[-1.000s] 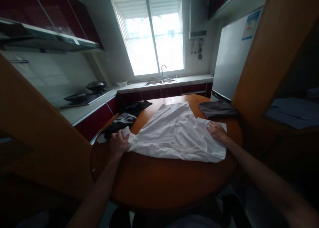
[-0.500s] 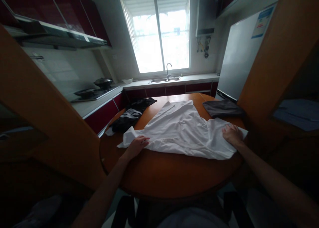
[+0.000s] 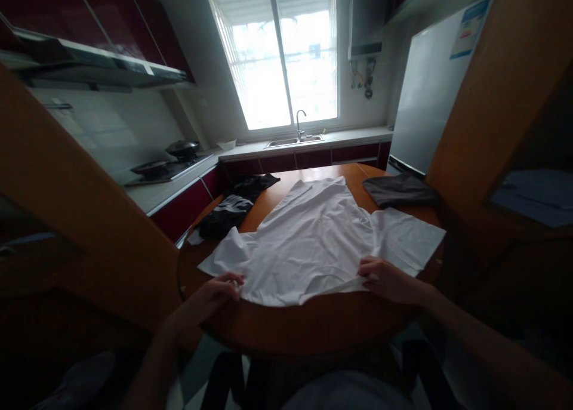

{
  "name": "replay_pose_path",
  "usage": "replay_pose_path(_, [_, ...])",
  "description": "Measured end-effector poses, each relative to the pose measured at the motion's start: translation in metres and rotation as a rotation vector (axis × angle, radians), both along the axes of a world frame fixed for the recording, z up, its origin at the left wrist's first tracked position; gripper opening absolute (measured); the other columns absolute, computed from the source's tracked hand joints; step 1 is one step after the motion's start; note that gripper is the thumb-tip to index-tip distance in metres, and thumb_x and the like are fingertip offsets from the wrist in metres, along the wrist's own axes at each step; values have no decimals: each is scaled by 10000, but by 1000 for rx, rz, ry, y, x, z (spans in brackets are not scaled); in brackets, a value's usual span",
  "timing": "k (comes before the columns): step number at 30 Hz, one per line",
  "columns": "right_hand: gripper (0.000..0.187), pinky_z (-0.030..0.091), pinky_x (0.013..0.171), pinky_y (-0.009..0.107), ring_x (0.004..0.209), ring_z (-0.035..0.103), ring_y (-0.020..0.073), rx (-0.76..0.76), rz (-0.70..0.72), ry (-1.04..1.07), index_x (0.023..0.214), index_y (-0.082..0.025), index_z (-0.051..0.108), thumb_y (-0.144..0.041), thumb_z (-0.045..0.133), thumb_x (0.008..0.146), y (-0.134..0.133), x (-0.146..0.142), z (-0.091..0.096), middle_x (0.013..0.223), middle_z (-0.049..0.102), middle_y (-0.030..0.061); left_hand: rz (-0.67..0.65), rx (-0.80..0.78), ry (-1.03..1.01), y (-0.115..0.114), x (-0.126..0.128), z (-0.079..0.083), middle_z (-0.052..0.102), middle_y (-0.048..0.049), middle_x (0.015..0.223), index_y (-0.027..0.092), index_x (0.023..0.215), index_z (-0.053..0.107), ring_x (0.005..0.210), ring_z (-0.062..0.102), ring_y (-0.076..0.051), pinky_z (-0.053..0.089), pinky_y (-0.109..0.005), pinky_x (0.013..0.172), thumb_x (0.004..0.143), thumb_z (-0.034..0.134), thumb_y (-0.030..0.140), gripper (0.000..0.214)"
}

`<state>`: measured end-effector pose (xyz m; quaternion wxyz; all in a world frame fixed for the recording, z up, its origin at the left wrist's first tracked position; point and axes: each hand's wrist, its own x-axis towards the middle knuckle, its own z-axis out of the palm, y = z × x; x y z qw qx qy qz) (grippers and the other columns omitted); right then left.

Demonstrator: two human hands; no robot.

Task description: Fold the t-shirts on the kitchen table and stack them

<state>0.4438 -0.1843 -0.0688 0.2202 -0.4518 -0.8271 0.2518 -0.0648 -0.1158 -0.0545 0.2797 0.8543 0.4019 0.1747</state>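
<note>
A white shirt (image 3: 313,237) lies spread over the round wooden table (image 3: 304,323), its sleeves out to both sides and some wrinkles across the body. At the near left corner of the cloth, my left hand (image 3: 221,290) pinches the edge between thumb and fingers. My right hand (image 3: 380,277) is closed on the near edge further right, below the right sleeve. Between the two hands the near edge runs slightly bowed towards me.
A black garment with a white print (image 3: 237,204) lies at the table's left rim. Dark grey folded cloth (image 3: 398,190) rests at the far right. Beyond stand a counter with a sink (image 3: 295,141), a stove with pans (image 3: 182,149) and a fridge (image 3: 434,93).
My right hand has left the right sleeve and come inward to the near edge. My left hand has moved nearer and left, gripping the cloth. The shirt's near edge is drawn towards me.
</note>
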Motion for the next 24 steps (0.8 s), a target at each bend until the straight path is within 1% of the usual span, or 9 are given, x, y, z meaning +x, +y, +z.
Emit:
replay_pose_path(4, [161, 461, 884, 310, 957, 629, 204, -170, 209, 18, 906, -222, 774, -362, 706, 864, -12, 5, 14, 969, 692, 46, 261, 104, -16, 15, -13, -4, 750, -72, 1043, 236, 900, 771, 995, 698, -257, 533, -348, 948, 887, 512, 371, 292])
replay_pose_path(6, [258, 486, 806, 297, 869, 645, 191, -213, 169, 80, 923, -212, 778, -431, 641, 912, -4, 11, 13, 966, 709, 53, 397, 217, -40, 32, -7, -3, 752, -61, 1039, 240, 911, 762, 1017, 687, -259, 517, -368, 987, 860, 495, 360, 297])
replay_pose_path(9, [306, 509, 809, 326, 879, 653, 215, 14, -154, 146, 971, -198, 768, -359, 507, 959, 23, 24, -2, 994, 723, 82, 477, 342, -31, 61, 11, -7, 739, -69, 1100, 224, 931, 752, 1082, 662, -253, 488, -379, 1047, 831, 466, 301, 313])
replay_pose_path(11, [333, 490, 948, 370, 1022, 641, 247, 220, -393, 95, 1064, -200, 753, -261, 454, 933, 44, 38, -19, 1093, 717, 102, 493, 398, 10, 76, 21, -15, 723, -89, 1139, 201, 961, 751, 1095, 659, -243, 475, -374, 1070, 817, 444, 239, 341])
replay_pose_path(13, [398, 442, 1052, 401, 1151, 600, 272, 338, -571, -38, 1167, -168, 721, -226, 419, 914, 59, 54, -39, 1201, 684, 138, 505, 425, 65, 84, 24, -28, 694, -113, 1218, 169, 1067, 737, 1157, 640, -237, 453, -375, 1097, 830, 418, 201, 399])
replay_pose_path(15, [461, 412, 1093, 430, 1260, 542, 299, 354, -688, -211, 1287, -128, 657, -272, 396, 936, 67, 69, -59, 1332, 620, 175, 526, 428, 141, 85, 21, -42, 629, -140, 1356, 136, 1254, 669, 1287, 566, -251, 404, -411, 1143, 882, 403, 222, 465])
replay_pose_path(18, [563, 348, 1142, 477, 1399, 424, 328, 293, -770, -407, 1397, -91, 566, -399, 335, 987, 69, 84, -80, 1473, 511, 212, 563, 393, 306, 73, 12, -60, 438, -162, 1562, 136, 1507, 450, 1452, 382, -331, 303, -550, 1181, 969, 389, 358, 585])
replay_pose_path(21, [629, 298, 1160, 519, 1467, 334, 337, 209, -817, -507, 1457, -85, 502, -460, 264, 1012, 64, 85, -87, 1547, 427, 224, 604, 366, 465, 55, 7, -68, 328, -172, 1621, 164, 1573, 351, 1482, 283, -431, 247, -659, 1156, 994, 366, 483, 662])
replay_pose_path(24, [670, 285, 1158, 537, 1483, 306, 354, 153, -836, -548, 1491, -74, 458, -491, 244, 1012, 56, 77, -86, 1575, 378, 239, 644, 365, 564, 36, 6, -72, 339, -209, 1607, 149, 1530, 439, 1462, 279, -494, 260, -685, 1130, 974, 379, 567, 698])
